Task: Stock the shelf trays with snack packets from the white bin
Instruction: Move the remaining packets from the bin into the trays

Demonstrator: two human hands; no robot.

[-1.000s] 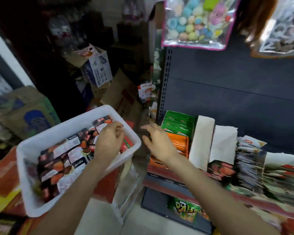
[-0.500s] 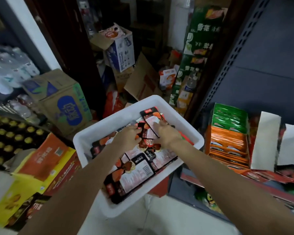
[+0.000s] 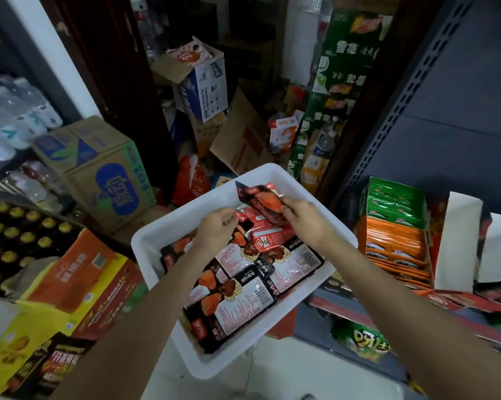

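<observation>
The white bin (image 3: pixel 162 238), a smooth plastic tub with rounded corners and a thick rim, sits tilted at the centre, its far corner near the dark upright of the shelf unit (image 3: pixel 434 90). Inside it, glossy snack packets (image 3: pixel 243 298) lie flat and overlapping, dark film with orange pictures and pale label panels; they fill the near and right parts, while bare white wall shows along the left and far sides.

The right hand (image 3: pixel 302 219) pinches a dark packet (image 3: pixel 261 202) by its right end, lifted clear above the far rim and tilted. The left hand (image 3: pixel 217 229) is over the middle of the bin, fingers curled onto the edge of a red packet (image 3: pixel 268 236) in the pile.

To the right, the shelf tray (image 3: pixel 399 255) holds upright rows of thin sachets, green ones (image 3: pixel 396 202) at the far end and orange ones (image 3: pixel 393 241) nearer, packed tight edge to edge. Just right of them stand white card dividers (image 3: pixel 457 241).

Room is tight on the left: a red and yellow carton (image 3: pixel 79 284) lies close beside the bin's left corner, and a blue and green cardboard box (image 3: pixel 110 180) stands beyond it. Pale floor (image 3: pixel 301 370) shows near the bin's near edge.
</observation>
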